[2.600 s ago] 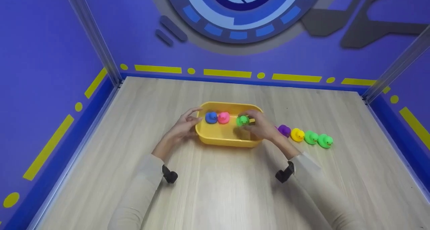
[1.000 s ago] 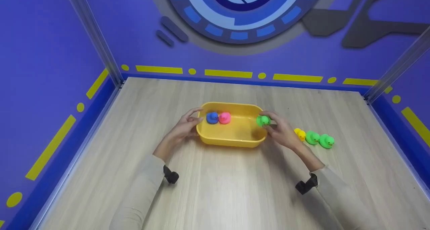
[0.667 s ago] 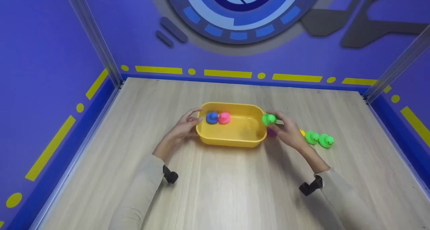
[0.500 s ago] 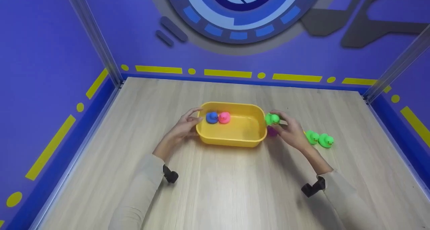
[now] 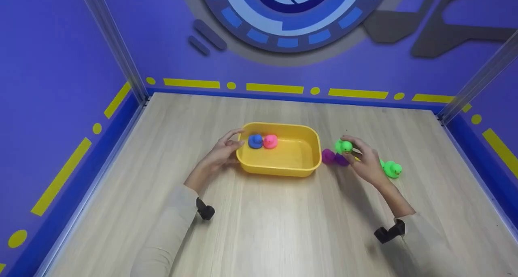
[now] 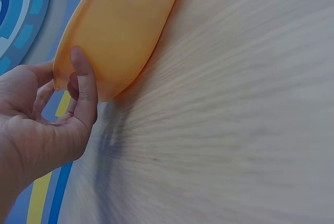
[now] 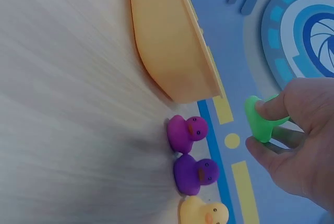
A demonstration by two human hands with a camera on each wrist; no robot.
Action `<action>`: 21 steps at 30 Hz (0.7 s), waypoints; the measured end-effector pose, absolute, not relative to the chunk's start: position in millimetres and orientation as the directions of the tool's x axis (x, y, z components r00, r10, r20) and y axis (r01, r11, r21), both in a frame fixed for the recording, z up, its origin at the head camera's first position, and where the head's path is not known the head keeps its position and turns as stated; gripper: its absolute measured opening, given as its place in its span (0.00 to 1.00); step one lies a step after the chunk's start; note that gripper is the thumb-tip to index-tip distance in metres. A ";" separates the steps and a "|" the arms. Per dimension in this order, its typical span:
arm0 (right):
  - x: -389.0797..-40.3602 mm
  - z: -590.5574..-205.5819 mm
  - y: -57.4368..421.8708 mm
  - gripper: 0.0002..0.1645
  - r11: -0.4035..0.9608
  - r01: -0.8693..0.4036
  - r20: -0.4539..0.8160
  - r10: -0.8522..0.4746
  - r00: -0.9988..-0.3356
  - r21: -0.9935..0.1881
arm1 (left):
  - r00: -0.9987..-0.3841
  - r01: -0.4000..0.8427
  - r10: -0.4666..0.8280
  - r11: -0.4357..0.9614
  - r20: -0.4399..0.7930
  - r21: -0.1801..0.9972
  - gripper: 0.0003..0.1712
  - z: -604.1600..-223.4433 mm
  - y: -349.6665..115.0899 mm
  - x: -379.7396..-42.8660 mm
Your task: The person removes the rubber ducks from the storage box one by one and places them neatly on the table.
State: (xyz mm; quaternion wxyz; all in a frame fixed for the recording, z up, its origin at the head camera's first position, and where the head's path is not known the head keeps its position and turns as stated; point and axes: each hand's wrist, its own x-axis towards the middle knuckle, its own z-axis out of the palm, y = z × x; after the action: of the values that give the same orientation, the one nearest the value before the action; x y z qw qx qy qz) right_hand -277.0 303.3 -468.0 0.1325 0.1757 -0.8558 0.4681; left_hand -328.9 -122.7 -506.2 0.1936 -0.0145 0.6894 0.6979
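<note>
The right hand (image 5: 366, 161) holds a green duck (image 5: 343, 146) in a pinch between thumb and fingers, and the right wrist view shows this duck in the air, apart from the table (image 5: 259, 224). It is to the right of the yellow tray (image 5: 279, 172), above the row of ducks. The left hand (image 5: 220, 152) holds the left end of the tray, with the thumb on its outer wall; this grip seems light, but I think it is enough to stop the tray from sliding. Inside the tray, at the left, a blue duck (image 5: 255, 142) and a pink duck (image 5: 270, 142) sit side by side. To do this step well, the right hand should carry the green duck high enough to pass over the magenta duck (image 5: 328, 156), the purple duck (image 5: 342, 159) and the yellow duck (image 7: 201, 212), because they stand close together and one touch could push several. The fingers should squeeze only a little, since the toy is probably soft and can slip. Wherever it is put down, its base should be level before the fingers release it. More care is needed at the right, where the hand partly hides the row beside the other green duck (image 5: 392, 170).
</note>
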 end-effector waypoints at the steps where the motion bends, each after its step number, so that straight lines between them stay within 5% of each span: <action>1: -276.3 -468.5 306.0 0.27 0.499 -0.431 0.400 -0.174 -0.900 -0.752 | -0.925 -0.286 0.254 0.027 -0.283 0.958 0.27 -506.5 -122.9 -328.6; 21: -265.7 -461.8 367.8 0.25 0.547 -0.325 0.351 -0.060 -0.935 -0.771 | -0.926 -0.292 0.247 0.013 -0.286 0.956 0.26 -506.1 -122.8 -326.6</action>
State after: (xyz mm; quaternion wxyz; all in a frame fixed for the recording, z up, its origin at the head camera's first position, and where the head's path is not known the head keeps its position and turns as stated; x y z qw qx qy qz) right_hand -265.7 367.8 -461.8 0.1429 0.1110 -0.8678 0.4627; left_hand -326.6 -122.8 -506.1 0.1917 -0.0166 0.6853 0.7024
